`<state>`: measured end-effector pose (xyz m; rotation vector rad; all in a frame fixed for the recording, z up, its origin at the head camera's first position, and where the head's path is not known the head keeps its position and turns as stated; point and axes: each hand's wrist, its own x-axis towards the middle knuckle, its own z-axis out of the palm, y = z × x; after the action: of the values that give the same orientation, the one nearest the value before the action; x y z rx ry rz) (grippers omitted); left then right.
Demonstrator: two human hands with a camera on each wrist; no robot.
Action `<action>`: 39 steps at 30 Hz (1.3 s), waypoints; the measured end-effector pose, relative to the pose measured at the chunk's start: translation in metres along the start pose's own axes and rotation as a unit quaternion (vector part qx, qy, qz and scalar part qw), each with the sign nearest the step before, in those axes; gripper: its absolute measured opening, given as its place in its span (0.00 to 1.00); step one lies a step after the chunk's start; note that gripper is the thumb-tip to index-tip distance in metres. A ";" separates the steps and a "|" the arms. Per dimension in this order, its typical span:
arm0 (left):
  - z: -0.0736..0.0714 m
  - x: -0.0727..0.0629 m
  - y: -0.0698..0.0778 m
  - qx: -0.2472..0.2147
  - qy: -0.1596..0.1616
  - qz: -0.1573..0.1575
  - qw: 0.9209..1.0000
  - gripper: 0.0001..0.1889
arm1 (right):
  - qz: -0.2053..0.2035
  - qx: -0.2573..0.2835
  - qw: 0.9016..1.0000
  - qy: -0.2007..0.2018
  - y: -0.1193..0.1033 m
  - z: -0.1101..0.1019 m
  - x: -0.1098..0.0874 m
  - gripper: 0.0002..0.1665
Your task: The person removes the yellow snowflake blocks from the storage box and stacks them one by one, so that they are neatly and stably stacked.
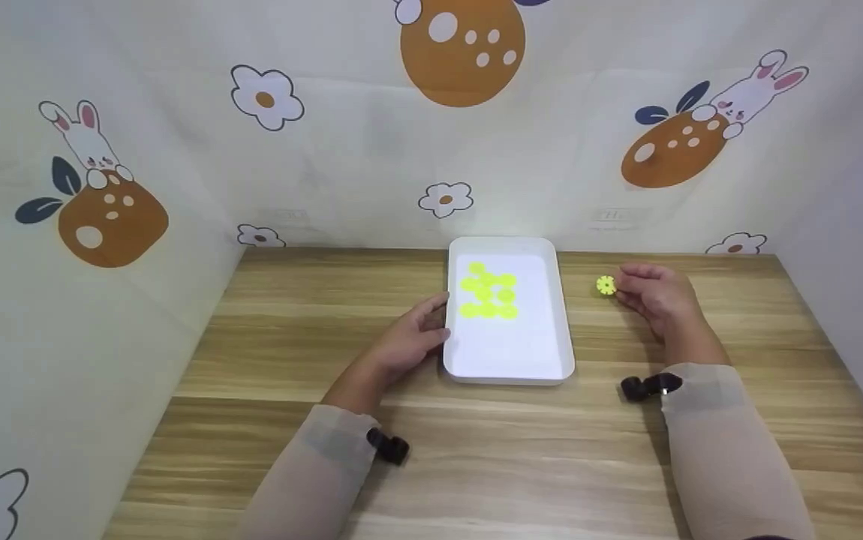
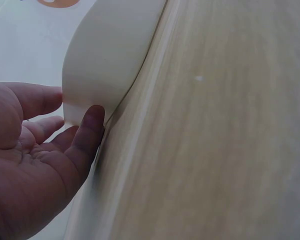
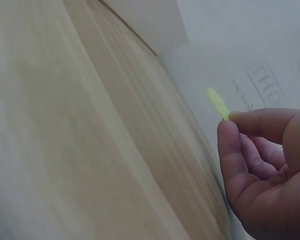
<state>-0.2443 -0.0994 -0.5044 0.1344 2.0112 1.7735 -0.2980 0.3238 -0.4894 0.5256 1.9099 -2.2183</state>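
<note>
My right hand [image 1: 657, 296] pinches a yellow notched plastic snowflake disc [image 1: 606, 285] between thumb and forefinger, a little to the right of the tray. The right wrist view shows that disc [image 3: 218, 104] edge-on at the fingertips. A white rectangular tray [image 1: 510, 352] stands on the table, with several yellow snowflake discs [image 1: 506, 295] spread over its left and far part. My left hand [image 1: 409, 341] rests against the tray's left side. In the left wrist view, loosely bent fingers [image 2: 92, 120] touch the outer wall of the tray [image 2: 107, 55].
A wood-grain table [image 1: 521, 465] lies under everything. Pale cloth [image 1: 356, 150] printed with rabbits, oranges and flowers rises behind the tray and on the left side. Black wrist cameras [image 1: 649, 386] sit on both sleeves.
</note>
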 end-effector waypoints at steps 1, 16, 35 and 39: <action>0.000 0.000 0.000 -0.001 -0.001 0.001 1.000 0.36 | 0.000 -0.005 1.000 0.000 0.001 0.000 0.000 0.27; 0.000 -0.003 -0.001 -0.018 -0.009 0.019 1.000 0.36 | 0.000 -0.013 1.000 0.022 0.004 -0.002 0.002 0.23; -0.001 0.000 -0.002 -0.016 -0.010 0.023 1.000 0.37 | 0.001 -0.070 0.995 0.068 0.001 -0.002 0.000 0.33; -0.001 0.000 -0.003 -0.025 -0.019 0.032 0.999 0.37 | -0.008 -0.004 0.999 0.051 -0.002 -0.002 -0.003 0.21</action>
<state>-0.2445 -0.1011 -0.5078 0.2170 1.9545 1.8461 -0.2960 0.3254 -0.4866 0.6366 1.9776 -2.2322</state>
